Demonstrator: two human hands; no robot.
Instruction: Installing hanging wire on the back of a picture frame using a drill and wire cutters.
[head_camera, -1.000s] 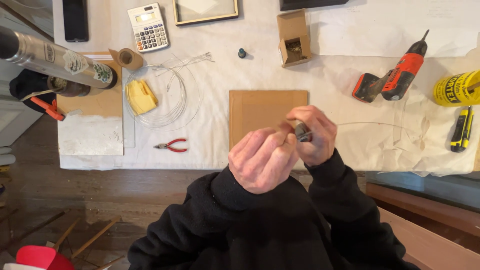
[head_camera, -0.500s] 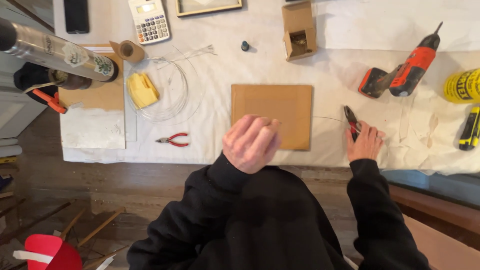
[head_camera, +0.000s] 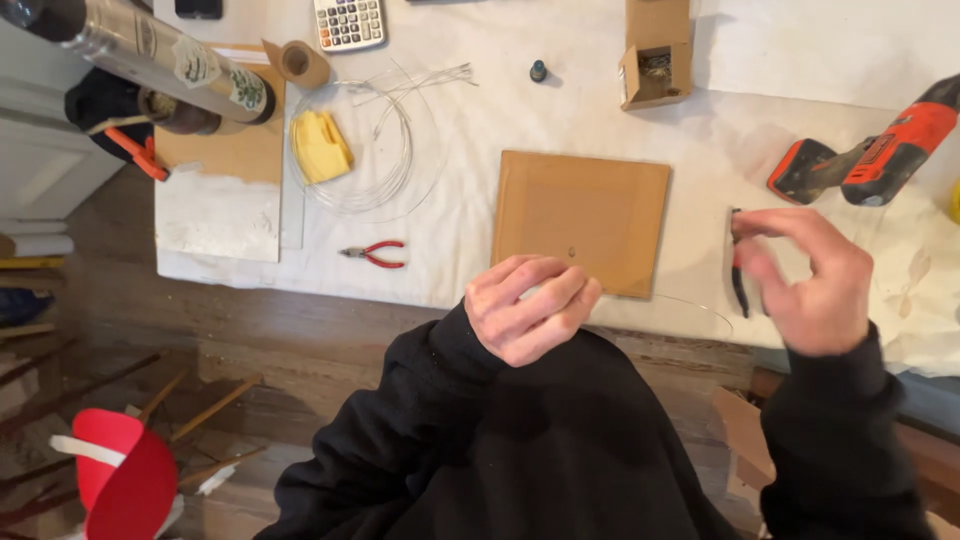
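My left hand is curled near the table's front edge, pinching a thin wire that arcs off to the right. Just beyond it a square brown board lies flat on the white cloth. My right hand hovers to the right with its fingers apart and nothing in them. Dark-handled pliers lie on the cloth right beside its fingertips.
Red-handled pliers, a loose wire coil and a yellow pad lie to the left. An orange drill sits far right. A small open cardboard box, calculator, tape roll and silver cylinder line the back.
My hands were together at my chest with the pliers. The right hand swung out right, laid the pliers on the cloth and now has lifted off them, fingers spread.
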